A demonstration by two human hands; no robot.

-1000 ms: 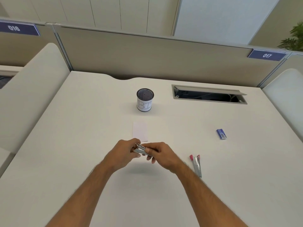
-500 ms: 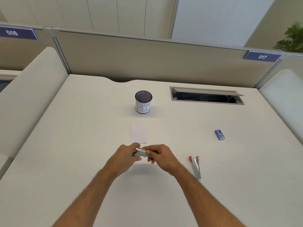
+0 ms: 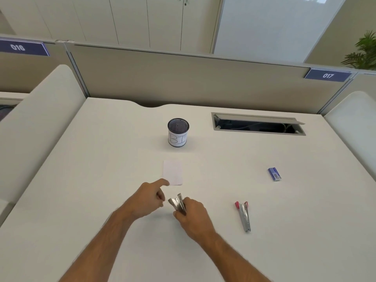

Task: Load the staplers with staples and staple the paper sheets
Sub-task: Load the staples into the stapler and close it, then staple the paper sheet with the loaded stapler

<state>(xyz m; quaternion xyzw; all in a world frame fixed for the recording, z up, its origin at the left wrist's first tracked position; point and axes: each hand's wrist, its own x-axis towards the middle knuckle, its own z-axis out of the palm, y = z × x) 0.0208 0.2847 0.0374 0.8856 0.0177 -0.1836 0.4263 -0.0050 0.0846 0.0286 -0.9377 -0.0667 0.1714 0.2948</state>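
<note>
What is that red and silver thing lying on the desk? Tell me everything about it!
It is a small stapler, and nobody is holding it. Its body looks like shiny silver metal, and two small red bits sit at the far end. It is long and thin. It lies flat on the white desk with the red end pointing away from the person. Both hands are off to its left, and only the desk touches it. A little blue box sits farther back to its right.
</note>
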